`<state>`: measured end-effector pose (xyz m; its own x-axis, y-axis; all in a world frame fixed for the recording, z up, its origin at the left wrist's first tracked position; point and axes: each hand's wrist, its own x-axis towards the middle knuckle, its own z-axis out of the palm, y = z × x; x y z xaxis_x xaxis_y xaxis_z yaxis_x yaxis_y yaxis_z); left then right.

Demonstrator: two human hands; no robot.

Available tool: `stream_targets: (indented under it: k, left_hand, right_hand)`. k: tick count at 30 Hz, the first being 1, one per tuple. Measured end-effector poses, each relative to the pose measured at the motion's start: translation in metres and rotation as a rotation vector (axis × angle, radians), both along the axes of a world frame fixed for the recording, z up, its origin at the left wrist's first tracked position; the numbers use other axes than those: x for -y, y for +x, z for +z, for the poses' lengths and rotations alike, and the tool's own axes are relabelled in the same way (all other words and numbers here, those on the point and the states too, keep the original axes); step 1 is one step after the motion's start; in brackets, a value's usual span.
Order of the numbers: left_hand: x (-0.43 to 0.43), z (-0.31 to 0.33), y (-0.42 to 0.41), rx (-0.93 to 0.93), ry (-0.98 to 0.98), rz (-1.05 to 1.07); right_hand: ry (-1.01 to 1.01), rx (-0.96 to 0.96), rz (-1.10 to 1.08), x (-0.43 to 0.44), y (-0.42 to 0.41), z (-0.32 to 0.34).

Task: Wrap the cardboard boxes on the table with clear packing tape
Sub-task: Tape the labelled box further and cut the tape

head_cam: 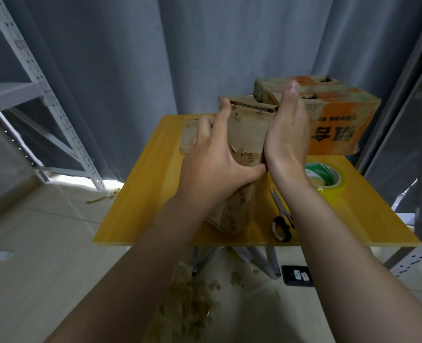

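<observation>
A worn brown cardboard box [248, 134] stands tilted on the yellow table [140, 194], held between both hands. My left hand [212, 164] spreads over its left face, fingers splayed and thumb stretched along the near face. My right hand [288, 134] presses flat against its right side with straight fingers pointing up. Behind it sits a larger orange-printed cardboard box [338, 120]. A roll of clear packing tape [328, 179] with a green core lies to the right of my right wrist.
Scissors [280, 214] lie on the table near the front edge, under my right forearm. Metal shelving [39, 100] stands at left and more at right. Tape scraps [192, 305] and a dark phone-like device [296, 276] lie on the floor beneath the table.
</observation>
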<state>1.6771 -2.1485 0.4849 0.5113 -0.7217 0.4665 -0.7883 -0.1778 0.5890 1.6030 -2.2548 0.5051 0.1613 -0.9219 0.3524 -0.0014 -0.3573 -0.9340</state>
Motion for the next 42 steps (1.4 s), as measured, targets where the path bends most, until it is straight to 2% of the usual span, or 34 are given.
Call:
stream_targets:
  k: [5,8,15,19,23,26,29,34,37,42]
  left_hand:
    - [-0.006,0.004,0.006,-0.05,0.031,-0.086]
    - [-0.009,0.003,0.01,-0.094,0.037,-0.137]
    - [-0.01,0.001,0.019,-0.1,0.048,-0.172]
    - [-0.015,0.003,0.024,-0.222,-0.005,-0.234]
    - [-0.015,0.011,0.024,-0.362,-0.07,-0.324]
    - [-0.016,0.012,0.029,-0.501,-0.173,-0.323]
    - [-0.018,0.008,0.034,-0.578,-0.165,-0.348]
    - [-0.015,0.007,0.035,-0.516,-0.169,-0.297]
    - [-0.014,0.004,0.032,-0.556,-0.219,-0.267]
    - [-0.012,0.004,0.029,-0.524,-0.27,-0.233]
  right_hand:
    - [-0.143,0.02,-0.122,0.011,0.0,-0.01]
    - [-0.157,0.07,-0.151,0.014,-0.002,-0.011]
    - [0.003,0.199,-0.131,0.011,-0.003,-0.013]
    - [0.092,0.235,-0.071,0.012,-0.002,-0.013]
    - [0.305,0.193,0.129,0.016,0.002,-0.009]
    - [0.273,0.077,0.284,0.007,0.007,0.0]
    - [0.204,-0.018,0.38,-0.002,0.012,0.003]
    - [0.1,-0.063,0.269,0.002,0.008,-0.001]
    - [0.058,-0.101,0.246,0.004,0.003,0.0]
    - [0.062,-0.111,0.217,0.001,0.0,0.007]
